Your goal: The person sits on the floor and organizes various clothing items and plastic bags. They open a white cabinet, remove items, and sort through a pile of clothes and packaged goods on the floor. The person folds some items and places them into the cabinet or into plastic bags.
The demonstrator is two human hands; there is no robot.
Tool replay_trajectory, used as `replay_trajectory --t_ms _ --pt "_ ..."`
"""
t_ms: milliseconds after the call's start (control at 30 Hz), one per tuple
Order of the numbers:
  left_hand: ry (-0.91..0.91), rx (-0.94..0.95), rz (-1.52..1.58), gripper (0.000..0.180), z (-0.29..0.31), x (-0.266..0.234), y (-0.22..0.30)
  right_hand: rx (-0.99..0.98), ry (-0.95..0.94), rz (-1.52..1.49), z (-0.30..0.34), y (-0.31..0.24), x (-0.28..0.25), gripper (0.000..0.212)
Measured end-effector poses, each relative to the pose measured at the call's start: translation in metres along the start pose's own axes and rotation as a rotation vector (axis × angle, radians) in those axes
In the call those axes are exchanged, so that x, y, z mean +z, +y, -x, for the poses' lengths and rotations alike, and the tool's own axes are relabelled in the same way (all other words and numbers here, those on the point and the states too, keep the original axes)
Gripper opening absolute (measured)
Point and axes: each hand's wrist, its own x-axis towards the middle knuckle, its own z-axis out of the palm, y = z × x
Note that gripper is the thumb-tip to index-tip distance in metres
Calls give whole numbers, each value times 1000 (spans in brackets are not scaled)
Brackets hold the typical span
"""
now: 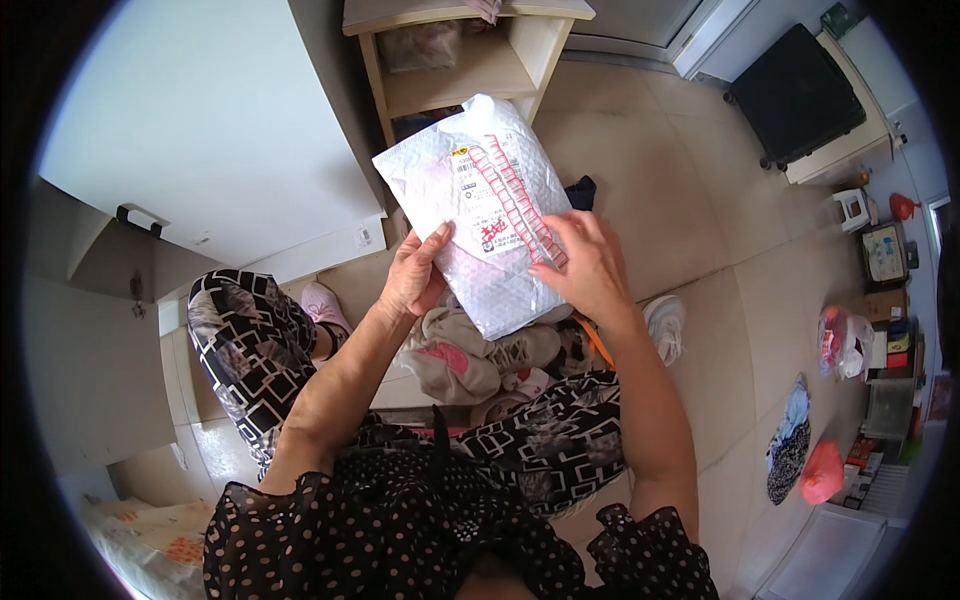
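In the head view, both hands hold a white padded mailer bag (480,215) up above the lap. The left hand (415,275) grasps its lower left edge, and the right hand (590,265) has its fingers (560,235) pressed on its right side. Below it, a pile of clothes (480,355) lies on the floor (690,200).

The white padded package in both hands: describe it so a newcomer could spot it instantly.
Start at the wooden shelf unit at the top of the head view; just below it, above a heap of clothes and shoes, the left hand and right hand grip the package. It alone is a flat, quilted white mailer with a red-and-white label.
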Motion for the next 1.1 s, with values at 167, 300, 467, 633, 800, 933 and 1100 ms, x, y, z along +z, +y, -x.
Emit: replay_trajectory --t_ms 167,300,467,633,800,933,1100 --pt "-41 21 -54 37 1 5 1 91 -91 80 8 21 13 16" --pt "-9 14 -92 32 1 -8 5 644 173 -434 12 63 7 10" --pt "-7 -40 -75 33 0 -16 3 920 115 -621 27 94 -2 14" --pt "27 -80 -64 36 4 -13 4 778 106 -723 18 70 -11 27" --pt "-8 -82 -73 34 -1 -17 1 872 -168 -808 17 69 -11 34" --pt "222 135 -500 51 -20 -46 -15 939 -138 -1059 8 47 -15 36" --pt "107 303 -567 78 -3 2 -28 744 -359 -1004 12 38 6 33"
